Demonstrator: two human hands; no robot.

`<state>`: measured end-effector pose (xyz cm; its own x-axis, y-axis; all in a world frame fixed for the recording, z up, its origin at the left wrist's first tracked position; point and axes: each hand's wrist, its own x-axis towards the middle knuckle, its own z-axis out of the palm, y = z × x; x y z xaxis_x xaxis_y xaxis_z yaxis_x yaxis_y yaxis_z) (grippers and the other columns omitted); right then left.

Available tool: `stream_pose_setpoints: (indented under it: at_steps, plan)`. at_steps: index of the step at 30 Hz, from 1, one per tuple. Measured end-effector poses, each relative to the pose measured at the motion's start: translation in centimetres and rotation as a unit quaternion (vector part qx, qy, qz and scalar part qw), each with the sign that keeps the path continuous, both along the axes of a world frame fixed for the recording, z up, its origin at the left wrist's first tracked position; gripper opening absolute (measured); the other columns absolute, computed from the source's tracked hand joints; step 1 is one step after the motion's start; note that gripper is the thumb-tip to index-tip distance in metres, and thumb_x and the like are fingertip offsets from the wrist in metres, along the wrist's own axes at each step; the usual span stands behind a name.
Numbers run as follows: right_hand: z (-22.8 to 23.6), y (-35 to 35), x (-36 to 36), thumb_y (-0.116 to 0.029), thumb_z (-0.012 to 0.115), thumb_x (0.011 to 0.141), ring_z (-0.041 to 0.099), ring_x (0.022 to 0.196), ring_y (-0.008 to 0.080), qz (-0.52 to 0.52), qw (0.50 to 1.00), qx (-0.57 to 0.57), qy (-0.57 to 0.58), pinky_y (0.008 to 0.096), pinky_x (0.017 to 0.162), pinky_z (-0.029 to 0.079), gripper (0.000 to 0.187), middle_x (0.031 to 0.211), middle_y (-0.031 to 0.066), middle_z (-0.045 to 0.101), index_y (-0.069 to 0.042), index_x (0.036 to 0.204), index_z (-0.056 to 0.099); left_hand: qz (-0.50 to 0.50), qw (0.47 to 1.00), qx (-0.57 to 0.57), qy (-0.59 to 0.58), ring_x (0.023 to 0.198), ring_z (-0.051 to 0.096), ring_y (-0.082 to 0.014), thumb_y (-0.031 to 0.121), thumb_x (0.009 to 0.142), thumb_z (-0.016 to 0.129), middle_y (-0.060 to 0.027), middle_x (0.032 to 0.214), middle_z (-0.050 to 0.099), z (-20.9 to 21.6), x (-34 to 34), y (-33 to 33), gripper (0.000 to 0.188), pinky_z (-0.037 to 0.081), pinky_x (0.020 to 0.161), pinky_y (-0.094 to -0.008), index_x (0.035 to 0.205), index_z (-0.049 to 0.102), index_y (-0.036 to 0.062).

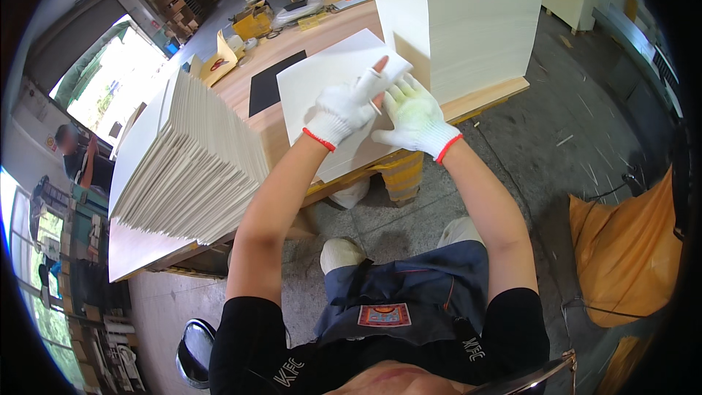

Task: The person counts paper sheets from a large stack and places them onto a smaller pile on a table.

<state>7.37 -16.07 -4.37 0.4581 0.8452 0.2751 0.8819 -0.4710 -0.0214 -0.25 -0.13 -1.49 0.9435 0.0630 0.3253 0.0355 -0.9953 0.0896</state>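
Note:
Both my hands wear white knit gloves with red cuffs. Over a white sheet (322, 66) on the wooden table, my left hand (349, 106) has its index finger stretched out and its bare thumb apart. The index fingertip is bare too, and the other fingers are partly hidden. Close beside it on the right, my right hand (417, 115) is open, palm turned up, fingers spread, with a faint yellow-green stain on the glove. I see nothing held in it. The sheet lies flat, partly covered by my hands. A black rectangular sheet (274, 84) lies at its left.
A tall stack of white boards (194, 164) stands on the left. Taller white panels (482, 22) rise at the right end of the table. Farther back are scissors (218, 64) and a yellow box (254, 22). An orange sack (621, 249) stands on the right; a person (91, 164) is far left.

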Motion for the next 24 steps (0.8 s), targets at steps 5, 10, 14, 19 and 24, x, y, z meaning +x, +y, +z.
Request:
stream_pose_setpoints:
  at_steps: [5,10,14,19,24]
  plan:
    - [-1.4,1.2,-0.1,-0.062,0.065,0.082,0.027,0.152,0.0312,-0.021,1.0,0.007,-0.006,0.0389,0.127,0.018,0.096,0.162,0.0129,0.036,-0.011,0.158,0.034,-0.07,0.995,0.074,0.004,0.116,0.061,-0.03,0.023,0.092,0.063,-0.0149,0.125,0.059,-0.1,-0.5,0.1,0.066,0.054,0.089,-0.044,0.154,0.042,0.0216]
    - [-1.9,1.1,0.1,-0.052,0.074,0.077,0.039,0.142,0.0313,0.044,0.992,0.112,-0.024,0.0425,0.124,0.024,0.084,0.146,0.012,0.049,-0.014,0.146,0.048,0.004,0.994,0.106,-0.003,0.103,0.069,-0.0342,0.021,0.093,0.059,-0.0149,0.117,0.068,-0.2,-1.1,0.9,0.059,0.056,0.082,-0.046,0.151,0.045,0.0206]
    - [-2.2,0.6,1.0,-0.041,0.081,0.07,0.048,0.13,0.0287,0.095,0.978,0.179,-0.056,0.046,0.118,0.032,0.075,0.131,0.0102,0.054,-0.012,0.135,0.054,0.095,0.994,0.018,0.041,0.091,0.071,-0.0384,0.026,0.093,0.057,-0.0171,0.103,0.073,3.3,-1.3,0.4,0.052,0.055,0.078,-0.0507,0.145,0.05,0.0213]
    - [-2.2,0.8,0.5,-0.034,0.082,0.066,0.049,0.13,0.0311,0.136,0.965,0.215,-0.061,0.0454,0.114,0.036,0.076,0.134,0.0116,0.057,-0.01,0.134,0.057,0.119,0.99,-0.03,-0.069,0.093,0.071,-0.0398,0.02,0.091,0.059,-0.0188,0.102,0.073,5.6,-3.3,1.8,0.046,0.054,0.08,-0.0528,0.136,0.056,0.0164]
    - [-2.2,1.0,0.3,-0.034,0.081,0.066,0.051,0.122,0.0278,0.136,0.961,0.23,-0.071,0.0412,0.111,0.037,0.071,0.129,0.0074,0.057,-0.011,0.129,0.06,0.219,0.934,-0.157,-0.236,0.089,0.071,-0.0393,0.024,0.093,0.054,-0.0218,0.095,0.072,8.5,-6.8,5.5,0.037,0.055,0.081,-0.047,0.127,0.064,0.0119]
